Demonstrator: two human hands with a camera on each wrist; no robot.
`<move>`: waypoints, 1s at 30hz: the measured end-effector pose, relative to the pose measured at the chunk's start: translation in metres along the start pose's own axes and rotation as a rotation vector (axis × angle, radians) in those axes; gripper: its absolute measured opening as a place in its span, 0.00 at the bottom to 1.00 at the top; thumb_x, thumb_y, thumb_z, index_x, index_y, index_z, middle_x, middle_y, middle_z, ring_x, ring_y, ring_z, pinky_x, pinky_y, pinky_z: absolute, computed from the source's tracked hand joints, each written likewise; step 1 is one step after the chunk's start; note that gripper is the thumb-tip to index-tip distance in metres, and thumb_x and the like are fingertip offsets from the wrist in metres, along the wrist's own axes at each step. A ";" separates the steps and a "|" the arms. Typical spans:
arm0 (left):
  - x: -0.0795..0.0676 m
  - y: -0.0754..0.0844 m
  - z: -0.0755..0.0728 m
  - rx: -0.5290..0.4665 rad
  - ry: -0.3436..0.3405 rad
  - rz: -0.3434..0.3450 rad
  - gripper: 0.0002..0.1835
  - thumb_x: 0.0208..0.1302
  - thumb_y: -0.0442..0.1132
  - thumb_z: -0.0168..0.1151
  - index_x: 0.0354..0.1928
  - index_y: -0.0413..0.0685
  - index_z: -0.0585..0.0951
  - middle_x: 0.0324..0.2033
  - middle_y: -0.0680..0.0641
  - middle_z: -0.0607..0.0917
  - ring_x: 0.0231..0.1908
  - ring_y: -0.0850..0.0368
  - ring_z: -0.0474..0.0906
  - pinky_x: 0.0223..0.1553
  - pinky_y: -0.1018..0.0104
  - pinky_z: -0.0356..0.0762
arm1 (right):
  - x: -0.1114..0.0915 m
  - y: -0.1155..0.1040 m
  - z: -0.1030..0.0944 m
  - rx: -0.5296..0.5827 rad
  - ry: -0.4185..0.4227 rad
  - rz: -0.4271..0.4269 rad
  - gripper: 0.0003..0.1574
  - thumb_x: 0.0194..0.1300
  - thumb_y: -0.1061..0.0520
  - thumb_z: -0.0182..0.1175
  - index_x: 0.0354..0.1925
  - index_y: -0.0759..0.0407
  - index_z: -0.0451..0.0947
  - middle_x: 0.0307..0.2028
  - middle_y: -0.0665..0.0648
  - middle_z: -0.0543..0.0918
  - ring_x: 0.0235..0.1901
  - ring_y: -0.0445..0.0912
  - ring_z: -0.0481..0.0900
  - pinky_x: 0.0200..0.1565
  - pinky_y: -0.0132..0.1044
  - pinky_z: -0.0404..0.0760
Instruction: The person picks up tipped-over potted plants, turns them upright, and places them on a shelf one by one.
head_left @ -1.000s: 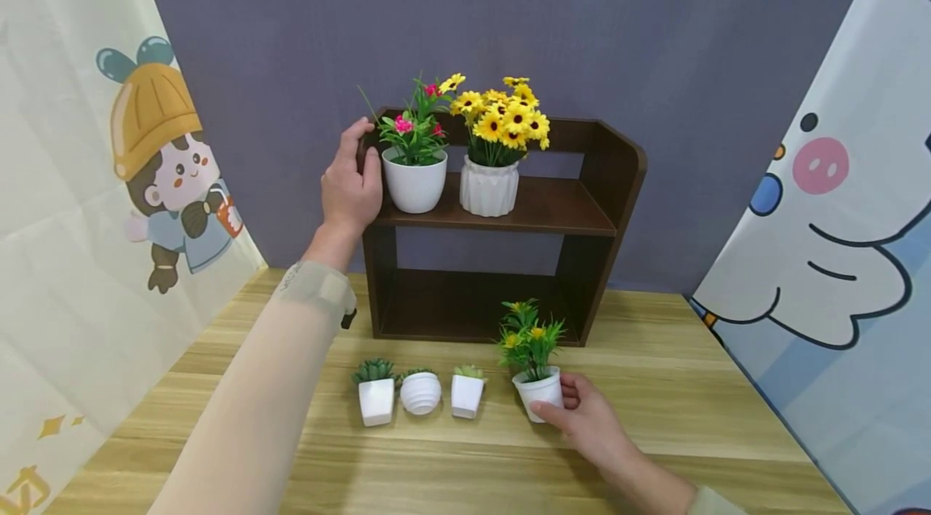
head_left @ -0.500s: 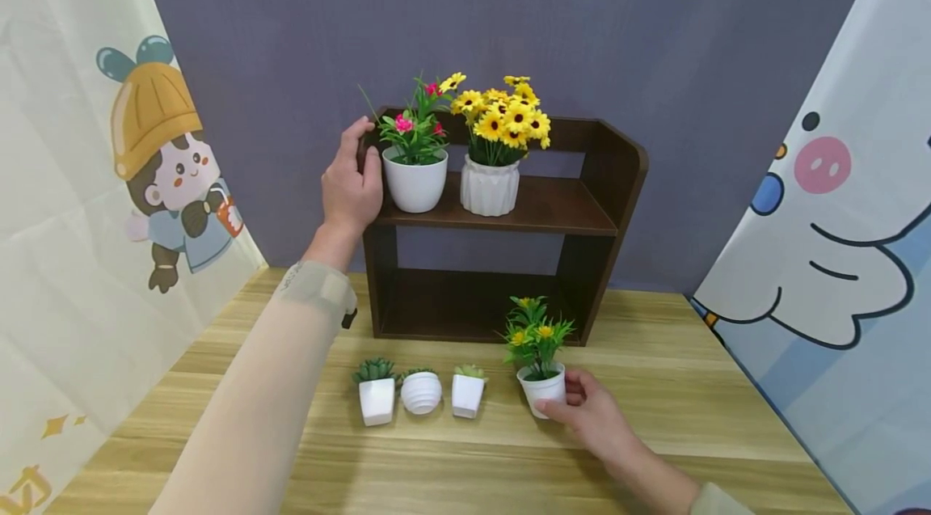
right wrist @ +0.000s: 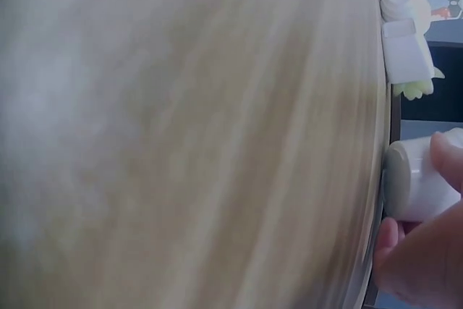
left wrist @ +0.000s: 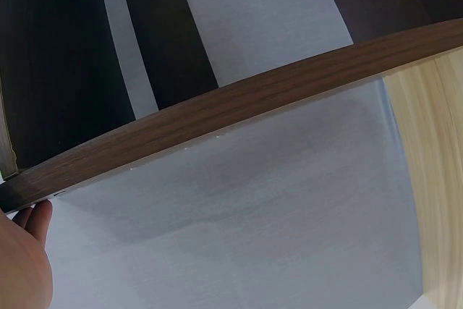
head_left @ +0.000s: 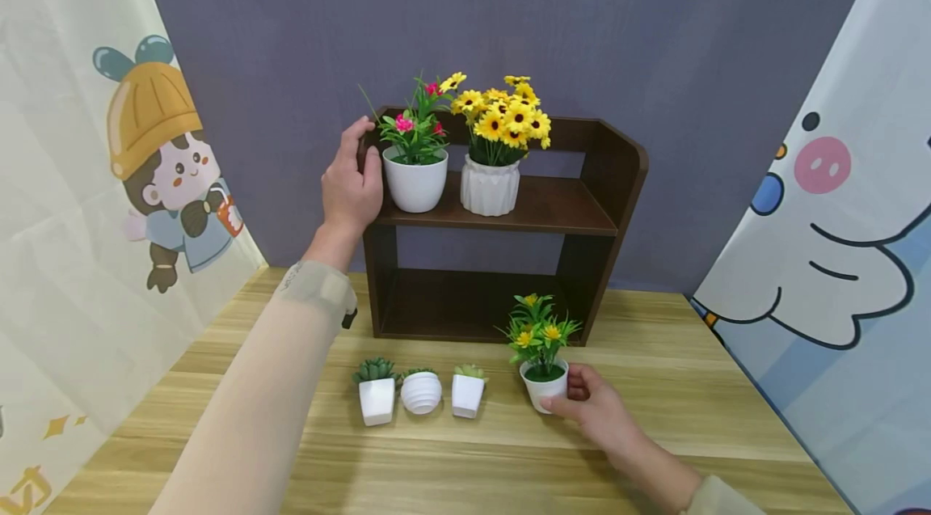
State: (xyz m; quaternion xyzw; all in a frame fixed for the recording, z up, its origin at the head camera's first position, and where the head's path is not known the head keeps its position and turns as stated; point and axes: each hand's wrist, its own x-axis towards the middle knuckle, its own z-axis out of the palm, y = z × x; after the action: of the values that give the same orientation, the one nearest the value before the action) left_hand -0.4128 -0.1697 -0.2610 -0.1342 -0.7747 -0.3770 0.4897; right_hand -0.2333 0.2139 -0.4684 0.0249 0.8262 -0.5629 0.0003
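Note:
At the upper left side panel of the dark brown two-tier shelf (head_left: pixel 502 226), my left hand (head_left: pixel 351 185) grips the panel's edge; the left wrist view shows its fingers (left wrist: pixel 40 222) against that edge. My right hand (head_left: pixel 600 411) holds a small white pot (head_left: pixel 541 392) with a yellow-flowered plant (head_left: pixel 540 337), thumb in front and fingers on the far side. The pot is upright, close over the table before the shelf's right end. In the right wrist view the pot's base (right wrist: pixel 396 181) shows near the tabletop.
On the upper tier stand a white pot with pink flowers (head_left: pixel 416 182) and a ribbed white pot with yellow flowers (head_left: pixel 490 187). Left of the held pot, a row of three small white succulent pots (head_left: pixel 420 394) sits on the wooden table (head_left: pixel 436 470).
My right hand has shifted the yellow-flowered pot slightly right and away from me, and it stands straighter than before. The left hand has stayed at the shelf.

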 end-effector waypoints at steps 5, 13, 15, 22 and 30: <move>0.000 0.000 0.000 0.004 -0.003 -0.002 0.24 0.84 0.45 0.48 0.75 0.52 0.75 0.76 0.50 0.80 0.42 0.30 0.84 0.43 0.32 0.78 | 0.004 0.003 -0.002 -0.004 -0.035 -0.018 0.42 0.61 0.61 0.81 0.69 0.70 0.75 0.61 0.67 0.86 0.60 0.56 0.84 0.57 0.40 0.82; 0.000 0.001 0.000 0.008 -0.001 0.002 0.23 0.85 0.45 0.47 0.75 0.53 0.75 0.78 0.52 0.79 0.43 0.31 0.85 0.44 0.32 0.78 | 0.009 0.004 -0.005 -0.018 -0.093 -0.046 0.43 0.62 0.60 0.80 0.70 0.69 0.75 0.62 0.66 0.87 0.63 0.57 0.84 0.58 0.41 0.82; -0.001 0.001 0.000 0.007 0.002 0.005 0.23 0.85 0.45 0.48 0.75 0.52 0.76 0.77 0.51 0.79 0.43 0.30 0.84 0.44 0.32 0.78 | 0.010 0.004 -0.006 -0.010 -0.104 -0.049 0.43 0.62 0.61 0.80 0.71 0.70 0.75 0.62 0.66 0.87 0.63 0.58 0.83 0.59 0.42 0.82; 0.000 0.000 -0.001 0.007 0.001 0.006 0.24 0.84 0.46 0.48 0.75 0.51 0.76 0.76 0.50 0.80 0.35 0.32 0.79 0.40 0.34 0.75 | 0.014 0.008 -0.008 -0.013 -0.151 -0.085 0.45 0.62 0.61 0.79 0.72 0.72 0.72 0.65 0.69 0.85 0.67 0.62 0.82 0.64 0.47 0.81; -0.001 0.002 -0.001 0.001 0.004 0.008 0.24 0.84 0.45 0.49 0.75 0.51 0.76 0.77 0.50 0.80 0.37 0.30 0.81 0.40 0.33 0.76 | 0.019 0.010 -0.010 -0.012 -0.212 -0.111 0.44 0.63 0.61 0.79 0.72 0.69 0.72 0.68 0.68 0.84 0.71 0.61 0.79 0.69 0.53 0.76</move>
State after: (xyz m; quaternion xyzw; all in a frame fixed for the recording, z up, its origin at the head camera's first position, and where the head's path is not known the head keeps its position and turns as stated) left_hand -0.4109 -0.1691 -0.2606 -0.1361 -0.7734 -0.3748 0.4928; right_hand -0.2520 0.2276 -0.4750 -0.0805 0.8250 -0.5566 0.0565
